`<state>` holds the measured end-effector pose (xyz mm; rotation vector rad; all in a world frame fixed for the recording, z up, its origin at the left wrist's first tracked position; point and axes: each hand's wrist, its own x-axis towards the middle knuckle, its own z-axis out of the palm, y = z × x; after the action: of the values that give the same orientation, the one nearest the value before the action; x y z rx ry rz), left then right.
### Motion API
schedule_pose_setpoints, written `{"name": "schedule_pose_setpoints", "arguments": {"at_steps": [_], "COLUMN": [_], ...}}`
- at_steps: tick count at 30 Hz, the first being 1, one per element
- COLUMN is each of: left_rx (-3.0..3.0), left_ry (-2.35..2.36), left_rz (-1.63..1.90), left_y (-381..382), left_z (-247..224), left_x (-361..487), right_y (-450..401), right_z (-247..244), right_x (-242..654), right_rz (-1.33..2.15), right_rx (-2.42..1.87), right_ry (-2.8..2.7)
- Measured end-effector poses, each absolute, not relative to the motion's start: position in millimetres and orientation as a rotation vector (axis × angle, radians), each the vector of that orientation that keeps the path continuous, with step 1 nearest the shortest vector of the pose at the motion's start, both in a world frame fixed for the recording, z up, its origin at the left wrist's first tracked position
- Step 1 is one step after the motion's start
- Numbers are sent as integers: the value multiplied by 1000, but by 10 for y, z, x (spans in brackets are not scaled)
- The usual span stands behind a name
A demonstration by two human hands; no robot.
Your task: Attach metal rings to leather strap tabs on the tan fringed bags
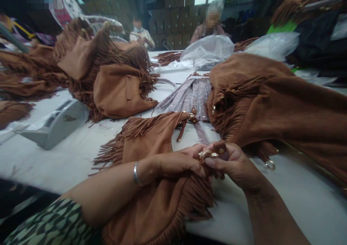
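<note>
A brown fringed suede bag [148, 138] lies on the white table in front of me, partly under my left forearm. My left hand [187, 162] is closed around the bag's end beside a gold metal ring [210, 154]. From the other side, my right hand [233, 162] pinches a brown leather strap end [221, 149] with a gold rivet, its thumb against the ring. How strap and ring are joined is partly hidden by my fingers. At the bag's far end, another strap fitting [192, 116] joins a plastic-wrapped strap.
Brown fringed bags are heaped at the left [116, 89] and right [292, 107]. Wrapped straps [189, 93] fan out in the middle. A grey tape dispenser-like holder [58, 124] stands left. Clear plastic bags [211, 48] and two people [141, 33] are beyond.
</note>
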<state>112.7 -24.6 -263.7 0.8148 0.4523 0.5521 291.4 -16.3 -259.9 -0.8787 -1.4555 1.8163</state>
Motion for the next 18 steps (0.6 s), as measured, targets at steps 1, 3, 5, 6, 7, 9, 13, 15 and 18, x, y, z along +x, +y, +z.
{"name": "schedule_pose_setpoints", "arguments": {"at_steps": [1, 3, 5, 6, 7, 9, 13, 15, 18], "left_rx": [820, 817, 788, 772, 759, 733, 751, 854, 1069], "left_ry": [485, 499, 417, 358, 307, 249, 264, 353, 534], "left_rz": [572, 599, 593, 576, 559, 538, 545, 609, 751], "left_y": [-251, -253, -245, -239, -235, -234, -261, -280, -294], "left_z": [-2639, -2624, -2589, -2569, -2552, -2531, -2548, -2560, -2566], "left_x": [1114, 1087, 1060, 1050, 1043, 1039, 1044, 1036, 1007], "right_y": [-164, -166, -164, -162, -158, -146, -127, -131, -151], "right_z": [-2595, -2577, -2554, -2545, -2541, -2551, -2615, -2635, -2632], "right_x": [2912, 2921, 2944, 2958, 2970, 2983, 2969, 2962, 2955], "right_rz": [1802, 1785, 1828, 1866, 1895, 1912, 1838, 1808, 1804], "right_rx": [-887, -885, -852, -828, -806, -781, -799, -834, -893], "right_ry": [-1452, -1439, -1431, -1434, -1436, -1437, -1427, -1441, -1462]}}
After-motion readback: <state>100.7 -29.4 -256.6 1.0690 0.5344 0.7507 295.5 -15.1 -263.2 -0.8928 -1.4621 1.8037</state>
